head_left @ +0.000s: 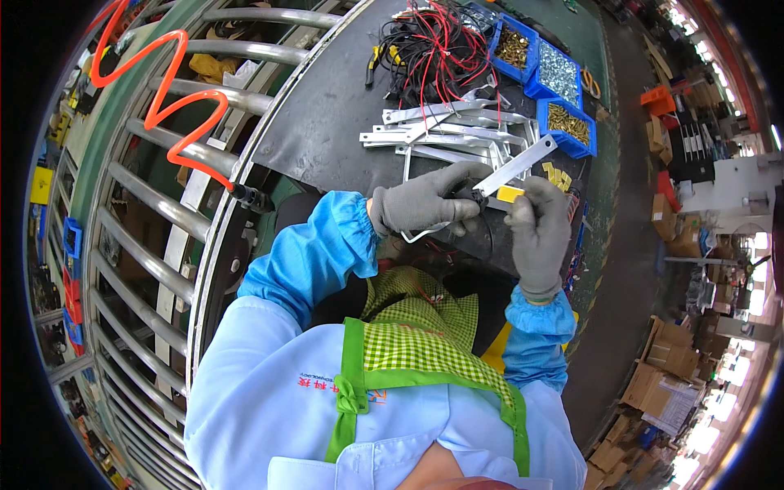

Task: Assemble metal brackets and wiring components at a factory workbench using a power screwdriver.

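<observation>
My left hand (429, 200), in a grey glove, is closed on the lower end of a flat silver metal bracket (516, 166). The bracket slants up to the right, and a small dark part sits by its held end near my thumb. My right hand (541, 233), also gloved, is beside it with thumb and fingers bent together; whatever may be between the fingertips is too small to tell. Just behind these fingers lies a yellow piece (510, 193). Beyond both hands, several similar metal brackets (445, 131) are heaped on the dark worktable (314, 135).
Black and red wires (433, 53) lie tangled at the back. Blue bins hold brass-coloured screws (513, 46), silver fasteners (559, 75) and more brass-coloured pieces (569, 124) on the right. Left of the table runs a roller conveyor (155, 200), with an orange coiled air hose (173, 82) above it.
</observation>
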{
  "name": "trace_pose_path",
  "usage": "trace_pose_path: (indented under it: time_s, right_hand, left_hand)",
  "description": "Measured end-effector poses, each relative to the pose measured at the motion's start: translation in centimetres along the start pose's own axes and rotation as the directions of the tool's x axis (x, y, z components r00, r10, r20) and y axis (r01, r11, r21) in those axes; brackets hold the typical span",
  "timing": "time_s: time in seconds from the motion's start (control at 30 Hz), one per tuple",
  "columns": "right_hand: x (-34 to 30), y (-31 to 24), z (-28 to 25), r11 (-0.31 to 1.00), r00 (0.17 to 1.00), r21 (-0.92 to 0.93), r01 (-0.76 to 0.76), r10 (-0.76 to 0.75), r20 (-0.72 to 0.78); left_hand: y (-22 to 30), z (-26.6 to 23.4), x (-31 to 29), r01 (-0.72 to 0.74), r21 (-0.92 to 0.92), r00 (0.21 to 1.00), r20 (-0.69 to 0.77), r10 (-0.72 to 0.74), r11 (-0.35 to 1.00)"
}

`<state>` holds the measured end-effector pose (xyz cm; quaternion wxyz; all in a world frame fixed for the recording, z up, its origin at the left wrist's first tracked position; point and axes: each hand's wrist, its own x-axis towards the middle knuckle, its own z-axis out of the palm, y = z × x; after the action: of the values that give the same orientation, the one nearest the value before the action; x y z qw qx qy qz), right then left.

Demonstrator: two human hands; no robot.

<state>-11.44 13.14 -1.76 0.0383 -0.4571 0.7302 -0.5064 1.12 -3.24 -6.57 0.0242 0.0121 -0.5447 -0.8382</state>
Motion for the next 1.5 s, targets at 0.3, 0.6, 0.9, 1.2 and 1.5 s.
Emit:
trace_pose_path:
  time_s: [0.3, 0.6, 0.9, 1.2, 1.5]
  right_hand:
    - [-0.5, -0.4, 1.2, 0.993, 0.976, -0.114, 0.042, -0.017, 0.215]
    - [1.1, -1.7, -0.3, 0.869, 0.903, -0.363, 0.337, -0.190, 0.384]
    - [2.6, -3.1, -1.4, 0.916, 0.839, -0.261, 0.304, -0.127, 0.529]
    - [2.7, -3.0, -1.5, 0.928, 0.833, -0.249, 0.277, -0.103, 0.544]
    - [3.0, -2.6, -1.5, 0.938, 0.844, -0.257, 0.235, -0.066, 0.532]
  left_hand:
    - [0.8, 0.1, -0.8, 0.106, 0.109, 0.994, 0.005, -0.107, 0.988]
    - [-0.1, -0.8, -0.8, 0.059, 0.123, 0.993, 0.092, -0.070, 0.991]
    - [1.0, -0.5, -1.1, 0.057, 0.158, 0.992, 0.105, -0.075, 0.986]
    - [0.4, -0.4, -1.1, 0.071, 0.141, 0.989, 0.120, -0.088, 0.988]
    - [-0.2, 0.0, -0.7, 0.052, 0.097, 0.997, 0.053, -0.057, 0.994]
